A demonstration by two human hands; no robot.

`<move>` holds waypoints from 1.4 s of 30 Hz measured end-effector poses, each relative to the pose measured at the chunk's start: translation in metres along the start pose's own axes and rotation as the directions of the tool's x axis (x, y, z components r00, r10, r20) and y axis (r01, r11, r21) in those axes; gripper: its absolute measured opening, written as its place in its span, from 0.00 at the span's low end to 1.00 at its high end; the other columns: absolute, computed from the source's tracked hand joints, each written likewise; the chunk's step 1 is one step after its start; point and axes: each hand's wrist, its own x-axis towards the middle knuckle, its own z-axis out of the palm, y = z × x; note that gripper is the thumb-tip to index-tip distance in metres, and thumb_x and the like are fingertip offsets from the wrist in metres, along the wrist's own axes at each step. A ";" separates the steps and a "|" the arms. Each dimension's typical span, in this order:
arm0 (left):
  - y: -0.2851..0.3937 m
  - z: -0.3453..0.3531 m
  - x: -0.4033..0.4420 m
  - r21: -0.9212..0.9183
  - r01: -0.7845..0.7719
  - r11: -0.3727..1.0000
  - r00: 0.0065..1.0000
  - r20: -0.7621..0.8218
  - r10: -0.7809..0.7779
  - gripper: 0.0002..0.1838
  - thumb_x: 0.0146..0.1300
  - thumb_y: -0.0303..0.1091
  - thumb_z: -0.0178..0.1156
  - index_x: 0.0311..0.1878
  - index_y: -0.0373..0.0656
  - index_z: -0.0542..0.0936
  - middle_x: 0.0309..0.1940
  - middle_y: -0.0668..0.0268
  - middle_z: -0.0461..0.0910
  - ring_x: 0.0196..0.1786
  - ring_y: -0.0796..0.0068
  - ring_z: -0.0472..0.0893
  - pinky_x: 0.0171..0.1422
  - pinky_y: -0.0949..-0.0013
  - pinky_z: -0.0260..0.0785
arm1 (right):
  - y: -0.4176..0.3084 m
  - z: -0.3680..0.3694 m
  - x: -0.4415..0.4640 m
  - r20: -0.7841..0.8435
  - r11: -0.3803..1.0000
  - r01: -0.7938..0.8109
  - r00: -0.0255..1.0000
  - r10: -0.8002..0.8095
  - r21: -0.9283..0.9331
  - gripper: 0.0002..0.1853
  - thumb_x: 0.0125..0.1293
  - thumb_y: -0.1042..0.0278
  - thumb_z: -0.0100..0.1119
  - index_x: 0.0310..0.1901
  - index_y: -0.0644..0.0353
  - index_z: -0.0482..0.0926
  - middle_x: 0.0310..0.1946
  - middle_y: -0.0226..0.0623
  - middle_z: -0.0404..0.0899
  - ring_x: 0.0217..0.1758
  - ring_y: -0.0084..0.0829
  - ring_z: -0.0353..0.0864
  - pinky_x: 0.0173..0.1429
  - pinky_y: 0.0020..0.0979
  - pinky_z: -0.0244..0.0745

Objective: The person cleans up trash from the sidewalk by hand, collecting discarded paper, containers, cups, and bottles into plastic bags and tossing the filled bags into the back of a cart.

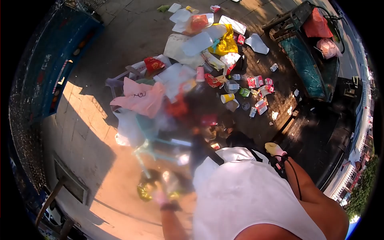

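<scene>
My left hand (pixel 160 195), in a pale pinkish glove, is low in view and blurred. It is at a yellowish plastic bag (pixel 145 191), and a whitish clump (pixel 171 181) shows just past the fingers. Haze hides whether the fingers grip the bag. My right hand (pixel 274 149), in a glove with yellowish fingers, is beside my right hip with its fingers curled in. Anything inside it is hidden. A black cable (pixel 298 180) runs along my right forearm. Ahead of my left hand is a blurred light-blue frame (pixel 154 150).
Litter covers the ground: a pink bag (pixel 140 96), a clear plastic container (pixel 198 43), a yellow bag (pixel 226 42), a yellow cup (pixel 227 98) and several cartons. A teal cart (pixel 302 60) stands at the right, a blue metal container (pixel 60 52) at the left.
</scene>
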 end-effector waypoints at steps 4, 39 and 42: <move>0.041 -0.013 0.036 -0.077 0.062 0.995 0.993 0.104 -0.054 0.41 0.69 0.50 0.58 0.76 0.28 0.67 0.77 0.36 0.64 0.79 0.40 0.65 0.82 0.53 0.57 | -0.011 0.017 -0.032 -0.069 0.993 -0.041 0.996 0.049 0.115 0.19 0.76 0.53 0.59 0.61 0.50 0.85 0.36 0.24 0.85 0.30 0.17 0.76 0.30 0.23 0.67; 0.123 0.112 0.044 -0.237 -0.167 0.957 0.891 0.380 0.249 0.31 0.75 0.38 0.63 0.74 0.29 0.67 0.63 0.51 0.73 0.61 0.61 0.74 0.68 0.61 0.69 | 0.131 -0.008 0.034 -0.147 0.984 0.056 0.986 -0.081 -0.166 0.11 0.79 0.64 0.51 0.48 0.51 0.86 0.41 0.30 0.83 0.48 0.26 0.84 0.53 0.29 0.77; 0.127 0.099 0.078 -0.210 -0.315 0.926 0.880 0.302 0.368 0.30 0.76 0.36 0.63 0.73 0.29 0.66 0.60 0.55 0.72 0.58 0.65 0.74 0.64 0.64 0.70 | 0.126 0.016 0.026 -0.061 0.964 0.071 0.994 -0.090 -0.257 0.12 0.81 0.64 0.49 0.51 0.52 0.85 0.45 0.32 0.83 0.52 0.28 0.83 0.56 0.28 0.76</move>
